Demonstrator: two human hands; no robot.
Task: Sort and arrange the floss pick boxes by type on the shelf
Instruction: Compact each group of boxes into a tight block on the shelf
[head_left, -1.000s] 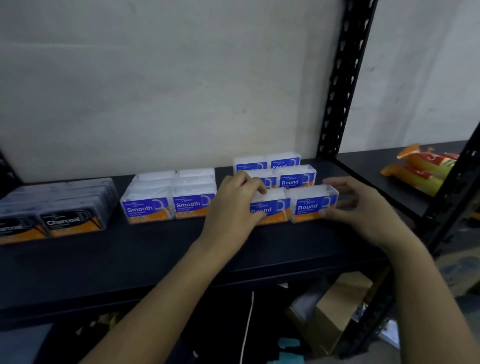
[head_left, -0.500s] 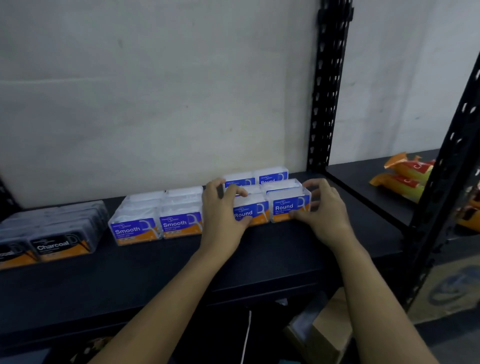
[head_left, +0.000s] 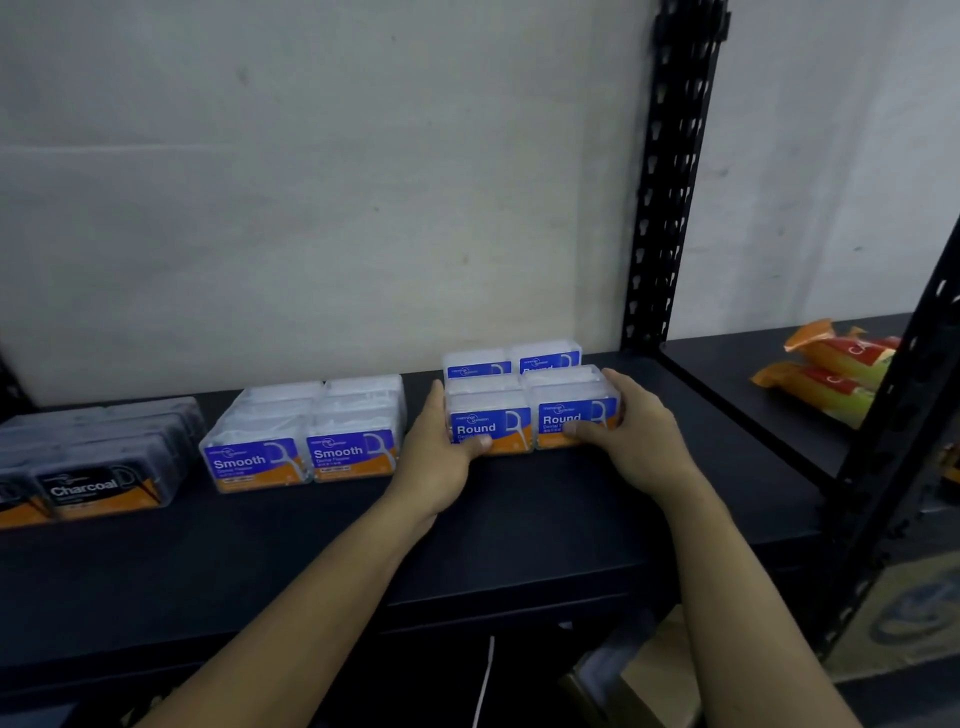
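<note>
Now the left hand (head_left: 441, 457) has dropped to the left end of the front Round boxes (head_left: 491, 423), right hand (head_left: 639, 436) wrapping the right end, both gripping them on the shelf (head_left: 519, 525).

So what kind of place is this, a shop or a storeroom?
Probably a stockroom: black slotted metal shelving against a bare wall, floss pick boxes grouped by type, a cardboard carton below.

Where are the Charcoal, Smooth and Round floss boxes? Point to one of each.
Charcoal box (head_left: 85, 488): head view, on its black front label.
Smooth box (head_left: 240, 462): head view, on the front-left box's blue label.
Round box (head_left: 485, 420): head view, on the front-left box's blue label.
</note>
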